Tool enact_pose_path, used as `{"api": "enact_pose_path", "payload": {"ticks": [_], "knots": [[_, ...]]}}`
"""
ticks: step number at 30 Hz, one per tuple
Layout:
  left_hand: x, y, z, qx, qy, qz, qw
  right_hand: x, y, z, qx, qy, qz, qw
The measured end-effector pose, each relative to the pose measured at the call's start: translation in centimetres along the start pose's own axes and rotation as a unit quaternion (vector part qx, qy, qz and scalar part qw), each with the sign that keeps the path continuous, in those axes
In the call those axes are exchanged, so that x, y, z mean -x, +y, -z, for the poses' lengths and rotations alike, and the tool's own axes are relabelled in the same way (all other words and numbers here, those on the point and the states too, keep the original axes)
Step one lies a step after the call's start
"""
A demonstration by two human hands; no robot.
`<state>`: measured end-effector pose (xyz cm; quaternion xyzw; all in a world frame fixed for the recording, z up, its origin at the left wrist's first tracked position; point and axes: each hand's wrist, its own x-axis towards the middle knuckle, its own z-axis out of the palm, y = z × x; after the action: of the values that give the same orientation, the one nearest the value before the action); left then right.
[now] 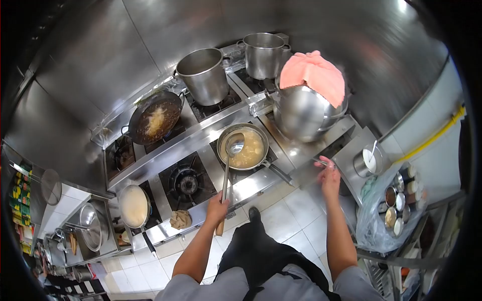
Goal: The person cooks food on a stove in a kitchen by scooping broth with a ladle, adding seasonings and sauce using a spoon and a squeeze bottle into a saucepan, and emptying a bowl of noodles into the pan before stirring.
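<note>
My left hand [217,208] is closed round the handle of a long metal ladle [234,144]. The ladle's bowl rests in a pan [250,146] of pale, chunky liquid on the front of the stove. My right hand [329,174] is raised to the right of the pan's handle, its fingers curled round something small and thin that I cannot make out.
A dark wok [155,118] with bubbling brown contents, two tall pots [205,80] and a domed steel vessel [304,113] under a pink cloth [312,75] stand behind. A pale-filled pan [134,206] and crumpled cloth [181,219] are left; bagged jars [399,200] are right.
</note>
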<state>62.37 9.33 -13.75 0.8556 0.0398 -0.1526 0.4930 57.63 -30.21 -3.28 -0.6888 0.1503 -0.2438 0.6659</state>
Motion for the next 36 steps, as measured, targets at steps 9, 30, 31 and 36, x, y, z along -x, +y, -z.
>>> {"api": "enact_pose_path", "payload": {"ticks": [9,30,31,36], "knots": [[2.0,2.3,0.7,0.15,-0.055,0.112,0.981,-6.5,7.8,-7.9,0.054,-0.069,-0.092,0.992],[7.2,13.7,-4.9,0.171,0.079,0.185,0.964,-14.4,15.9,-17.4,-0.074,-0.213,-0.231,0.946],[7.2,14.1,-5.5,0.169,0.099,0.184,0.963,-15.4,15.5,-16.9,-0.076,-0.225,-0.232,0.943],[7.8,14.9,-8.7,0.215,0.148,0.208,0.943,-19.6,8.8,-15.1,-0.082,-0.29,-0.136,0.944]]}}
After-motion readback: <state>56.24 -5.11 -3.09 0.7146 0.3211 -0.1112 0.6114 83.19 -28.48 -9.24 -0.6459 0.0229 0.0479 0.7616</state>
